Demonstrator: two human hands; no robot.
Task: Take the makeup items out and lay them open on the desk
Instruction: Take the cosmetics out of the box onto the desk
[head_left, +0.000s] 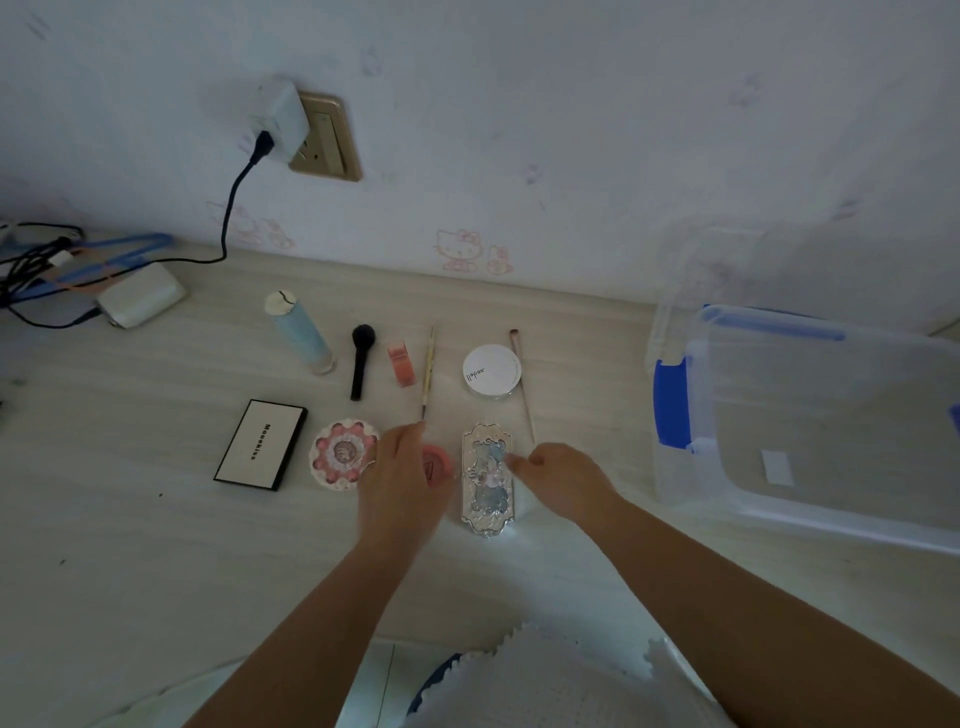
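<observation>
1. The left hand (402, 467) lies over a small pink compact (435, 465) on the table (130, 519); its fingers are bent down around the compact's edge, gripping it.
2. The right hand (563, 475) reaches in from the right, its fingers curled and the fingertips (511, 460) touching the right edge of the ornate silver palette (487, 478), which lies flat and closed just beside the pink compact.
3. Left of the hands sits a round pink flower-shaped compact (340, 457), lid on, and beyond it a black-edged white palette (261, 444), also closed.
4. In the row behind lie a pale blue tube (298, 332), a black brush (360, 358), a small orange bottle (401, 362), a thin two-ended tool (428, 371), a white round cushion case (491, 370) with its lid shut, and a slim brush (522, 384) running past the case's right side.
5. The clear plastic bin (810, 415) stands on the right of the table with blue latches (671, 410); through its walls I see only a small white label, no makeup inside. Its clear lid (685, 280) leans against the wall behind it.
6. At the far left a white charger (141, 301) lies among tangled cables (47, 265), and a black cord runs up to an adapter (278, 122) plugged into the wall socket.
</observation>
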